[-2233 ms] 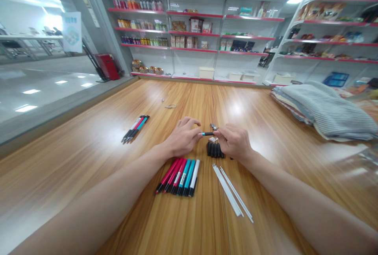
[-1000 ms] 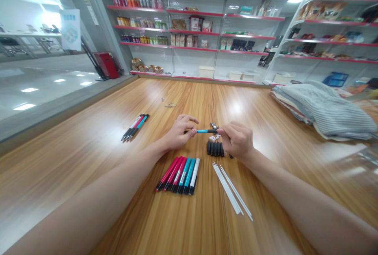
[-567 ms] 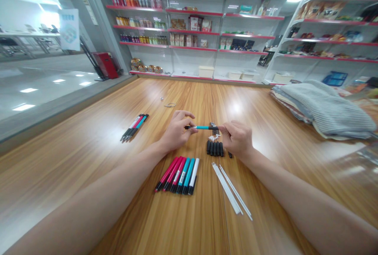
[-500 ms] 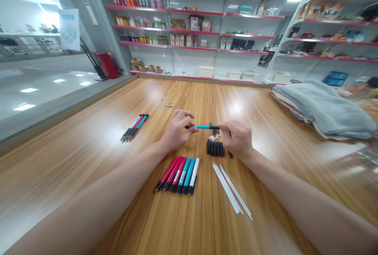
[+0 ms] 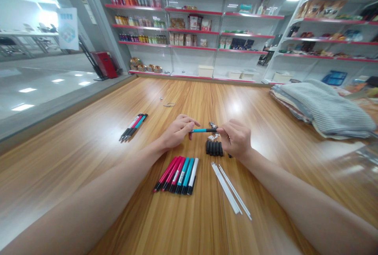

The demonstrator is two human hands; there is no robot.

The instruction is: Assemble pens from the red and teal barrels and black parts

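Observation:
A blue pen with a black grip (image 5: 200,130) is held level between both hands above the table. My left hand (image 5: 179,132) pinches its blue end, and my right hand (image 5: 236,137) is closed on the black end, its tip hidden by the fingers. Below the pen lies a row of pink, blue and white pen barrels (image 5: 180,174). Close to my right hand are several black grips (image 5: 214,148), small white parts (image 5: 213,137) and small metal parts (image 5: 212,124). Thin white refills (image 5: 227,188) lie nearer to me.
Several pens (image 5: 133,127) lie together at the left. A thin loop (image 5: 169,104) rests farther back on the wooden table (image 5: 118,192). Folded cloths (image 5: 327,107) are piled at the right. Stocked shelves (image 5: 191,49) stand behind the table.
The pen and my left hand have come slightly lower and nearer to me. My left fingers now cover more of the pen's blue end. The right hand stays closed on the black end.

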